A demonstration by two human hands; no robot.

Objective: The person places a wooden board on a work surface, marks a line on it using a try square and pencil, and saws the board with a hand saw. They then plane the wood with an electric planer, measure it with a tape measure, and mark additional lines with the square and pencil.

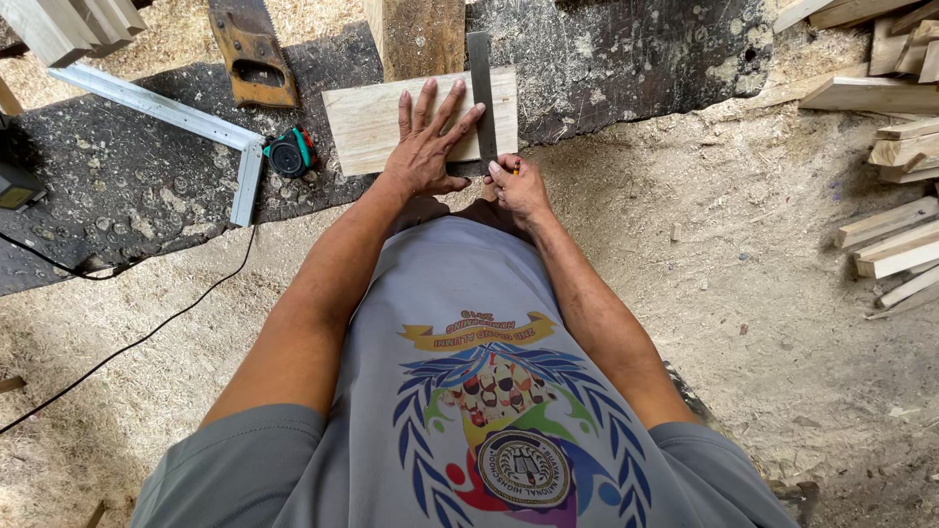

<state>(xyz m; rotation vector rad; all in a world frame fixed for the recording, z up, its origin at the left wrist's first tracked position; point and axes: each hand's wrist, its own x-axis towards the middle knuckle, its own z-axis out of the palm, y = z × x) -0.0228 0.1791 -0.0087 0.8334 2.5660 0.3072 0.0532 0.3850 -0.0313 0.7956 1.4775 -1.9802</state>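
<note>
Left hand (425,147) spread flat, fingers open, pinning ruler (480,93) across board (367,122) on dark bench (127,186) to stop slipping. Right hand (518,186) pinched shut on pencil (513,168) at ruler's near end, tip against edge.

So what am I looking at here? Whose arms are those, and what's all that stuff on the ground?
The camera sits on a person's head and looks down, so you see their own grey shirt and both arms. There is no machine, just bare hands. The left hand lies flat with fingers spread on a pale board, touching a dark metal ruler that lies across it. The right hand is at the board's near edge, pinching something small; I cannot tell what. The board rests on a dark slab over sawdust. To the left lie a handsaw, a tape measure and a big metal square. Cut wood pieces are piled on the right.
</note>
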